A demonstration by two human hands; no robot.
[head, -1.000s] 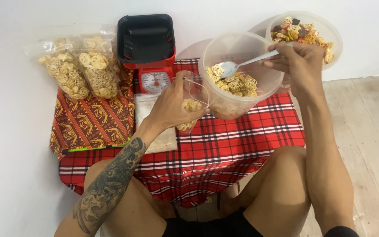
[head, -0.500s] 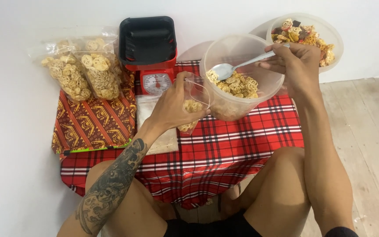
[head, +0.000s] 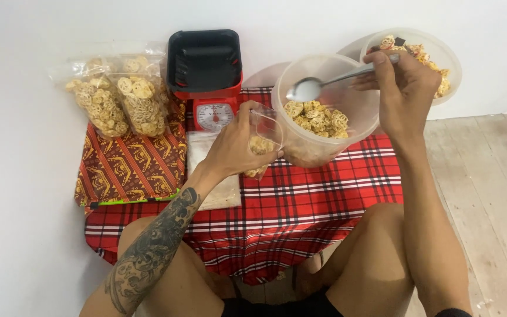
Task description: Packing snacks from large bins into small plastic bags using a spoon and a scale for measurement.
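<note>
My left hand [head: 236, 147] grips a small clear plastic bag [head: 260, 144], part filled with yellow wheel-shaped crackers, and holds it open against the side of a large clear tub [head: 347, 111]. The tub holds more of the same crackers [head: 317, 116]. My right hand [head: 403, 88] holds a metal spoon [head: 318, 85] by its handle. Its bowl hovers inside the tub, just above the crackers, and looks empty.
A red kitchen scale [head: 209, 82] with a black tray stands at the back. Two filled cracker bags [head: 118, 103] lie at left on a patterned cloth [head: 130, 167]. A second tub of mixed colourful crackers [head: 426, 50] sits at back right. A red plaid cloth [head: 312, 199] covers the low table.
The spoon has lifted out of the crackers and now hovers a little higher in the tub. My left hand still holds the bag at the tub's side.
</note>
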